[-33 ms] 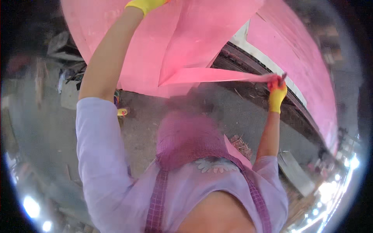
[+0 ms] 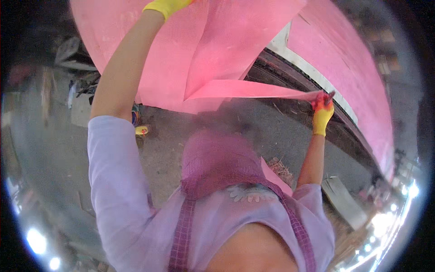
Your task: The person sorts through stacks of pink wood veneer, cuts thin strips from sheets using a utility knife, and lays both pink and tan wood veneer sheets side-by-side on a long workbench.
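A large pink sheet (image 2: 167, 68) fills the upper middle, with a crease or cut line running down it. From its lower part a narrow pink strip (image 2: 253, 89) stretches right to my right hand (image 2: 322, 114), which wears a yellow glove with red fingers. That hand is closed on the strip's far end, and a small dark piece pokes out above the fingers; I cannot make out what it is. My left hand (image 2: 168, 6), in a yellow glove, reaches over the sheet at the top edge. Its fingers are mostly cut off by the picture's edge.
On the right lies a stack of pink sheets (image 2: 335, 59) with a white edge, above a dark ledge (image 2: 290, 72). A pale board (image 2: 344, 203) and a scrap pile (image 2: 280, 171) lie on the grey floor (image 2: 167, 145). A small yellow object (image 2: 142, 130) sits below my left forearm.
My right hand has shifted very slightly down and left, with the strip's end still in it. My left hand and arm have moved a touch left. The sheet looks the same.
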The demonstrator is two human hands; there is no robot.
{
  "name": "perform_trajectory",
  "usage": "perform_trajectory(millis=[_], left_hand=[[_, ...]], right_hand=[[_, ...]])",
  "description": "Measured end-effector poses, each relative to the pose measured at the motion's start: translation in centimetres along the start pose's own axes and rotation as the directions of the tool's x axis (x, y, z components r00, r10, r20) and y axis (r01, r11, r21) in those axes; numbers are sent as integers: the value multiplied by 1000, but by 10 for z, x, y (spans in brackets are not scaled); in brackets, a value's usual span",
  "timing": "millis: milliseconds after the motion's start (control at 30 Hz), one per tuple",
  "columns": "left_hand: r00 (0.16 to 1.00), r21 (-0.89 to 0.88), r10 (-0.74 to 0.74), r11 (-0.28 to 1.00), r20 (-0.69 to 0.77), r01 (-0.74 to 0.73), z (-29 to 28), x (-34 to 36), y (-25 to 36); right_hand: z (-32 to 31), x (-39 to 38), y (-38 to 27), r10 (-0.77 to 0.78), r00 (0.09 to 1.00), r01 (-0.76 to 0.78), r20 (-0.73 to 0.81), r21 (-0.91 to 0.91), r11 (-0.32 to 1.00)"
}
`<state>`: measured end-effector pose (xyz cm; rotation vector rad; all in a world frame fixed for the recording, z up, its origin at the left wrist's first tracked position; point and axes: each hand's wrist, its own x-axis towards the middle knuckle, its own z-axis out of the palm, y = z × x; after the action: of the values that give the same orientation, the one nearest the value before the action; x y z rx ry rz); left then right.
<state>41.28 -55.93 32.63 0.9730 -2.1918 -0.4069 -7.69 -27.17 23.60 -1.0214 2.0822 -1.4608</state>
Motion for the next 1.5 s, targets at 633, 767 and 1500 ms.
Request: perform_trajectory(millis=[633,767,1500], left_hand=[[938,-611,-212,792,-273,1,211,-31,136],[942,-493,159,870,296,8,318,-33,310],[961,-857,201,-444,188,260,353,117,437]], right_hand=[[-212,41,17,-166,931,314,-325,484,816],[-191,23,-45,-137,938,207,-319,199,958],[-264,-116,223,679,676,-467,288,880,91]])
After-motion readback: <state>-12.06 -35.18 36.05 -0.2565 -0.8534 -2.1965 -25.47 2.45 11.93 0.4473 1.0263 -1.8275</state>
